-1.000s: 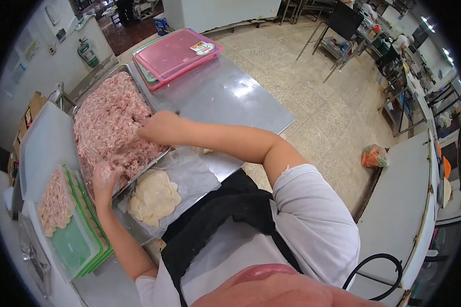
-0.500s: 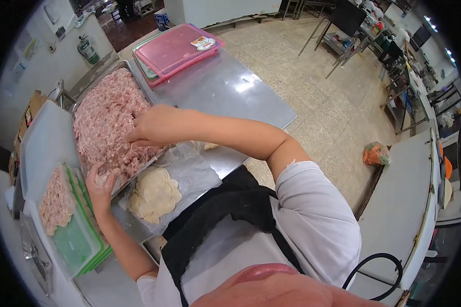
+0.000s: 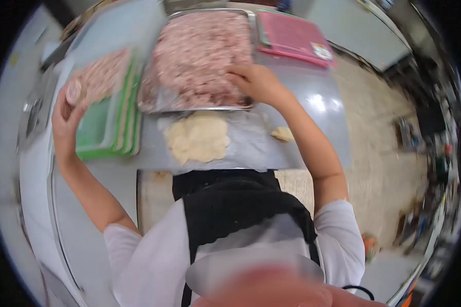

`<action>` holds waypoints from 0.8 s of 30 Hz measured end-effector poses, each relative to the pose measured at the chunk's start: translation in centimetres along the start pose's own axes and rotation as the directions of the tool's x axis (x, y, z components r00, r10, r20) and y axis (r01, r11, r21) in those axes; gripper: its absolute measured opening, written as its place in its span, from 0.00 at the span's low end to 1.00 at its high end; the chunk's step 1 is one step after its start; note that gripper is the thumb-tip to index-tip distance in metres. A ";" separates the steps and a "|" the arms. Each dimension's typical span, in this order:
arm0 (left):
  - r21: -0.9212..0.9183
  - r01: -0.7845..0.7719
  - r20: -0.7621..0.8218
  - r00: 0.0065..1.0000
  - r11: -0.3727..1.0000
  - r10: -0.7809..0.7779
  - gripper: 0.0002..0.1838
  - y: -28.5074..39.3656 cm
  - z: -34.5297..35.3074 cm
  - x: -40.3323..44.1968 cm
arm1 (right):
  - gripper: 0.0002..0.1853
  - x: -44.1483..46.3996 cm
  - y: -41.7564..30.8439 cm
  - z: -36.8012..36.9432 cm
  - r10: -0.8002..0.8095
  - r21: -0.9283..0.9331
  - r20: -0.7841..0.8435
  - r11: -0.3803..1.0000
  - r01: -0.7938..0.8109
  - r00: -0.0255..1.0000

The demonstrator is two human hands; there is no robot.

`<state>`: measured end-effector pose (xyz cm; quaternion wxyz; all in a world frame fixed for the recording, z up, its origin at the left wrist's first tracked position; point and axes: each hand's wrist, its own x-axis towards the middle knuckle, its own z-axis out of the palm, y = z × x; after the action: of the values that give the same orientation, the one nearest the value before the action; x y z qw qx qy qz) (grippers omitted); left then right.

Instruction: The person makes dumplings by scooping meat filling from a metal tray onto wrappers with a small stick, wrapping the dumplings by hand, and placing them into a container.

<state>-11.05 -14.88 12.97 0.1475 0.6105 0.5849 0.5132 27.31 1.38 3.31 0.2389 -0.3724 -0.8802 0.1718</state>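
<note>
My left hand [image 3: 67, 115] is closed around a small dumpling [image 3: 76, 91] with pinkish meat at its top. It is over the left side of a green-edged plastic tray [image 3: 95, 152], next to rows of filled dumplings [image 3: 105, 77]. My right hand [image 3: 261, 86] has its fingers bent together at the right side of the ground meat [image 3: 202, 53]; what they grip, if anything, is hidden. The meat is heaped in a metal pan [image 3: 217, 108]. In front of the pan, a pile of round dough wrappers [image 3: 200, 135] lies on clear plastic.
A folded piece of dough [image 3: 282, 134] lies right of the wrappers on the metal table [image 3: 317, 117]. Pink-lidded containers [image 3: 294, 38] sit at the back right. Behind the green trays stands a translucent lid [image 3: 118, 25]. The tiled floor [image 3: 374, 153] runs along the right.
My left hand has moved from the pan's near corner to the tray of dumplings, carrying a dumpling. My right hand remains at the meat. The camera view has turned.
</note>
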 end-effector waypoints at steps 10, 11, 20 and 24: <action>0.682 0.166 -0.241 0.970 0.712 0.004 0.28 -4.9 -18.2 2.7 | 0.16 1.7 1.5 5.1 0.003 -0.078 -0.137 0.997 -0.014 0.991; 0.676 0.153 -0.215 0.977 0.721 -0.005 0.29 -5.3 -18.2 3.5 | 0.16 1.7 1.2 5.0 -0.021 -0.071 -0.125 0.997 0.013 0.992; 0.693 0.196 -0.137 0.981 0.694 -0.140 0.47 -15.8 -10.6 4.1 | 0.16 1.4 0.1 4.7 0.035 -0.070 -0.128 0.997 -0.045 0.991; 0.700 0.112 -0.058 0.993 0.705 -0.100 0.48 -15.7 -7.0 3.9 | 0.15 1.6 -0.1 4.6 0.038 -0.076 -0.095 0.996 -0.045 0.995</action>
<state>-26.32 -10.23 5.48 -0.0705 0.5820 0.7712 0.2480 23.74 1.91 0.00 0.2617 -0.4071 -0.8662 0.1245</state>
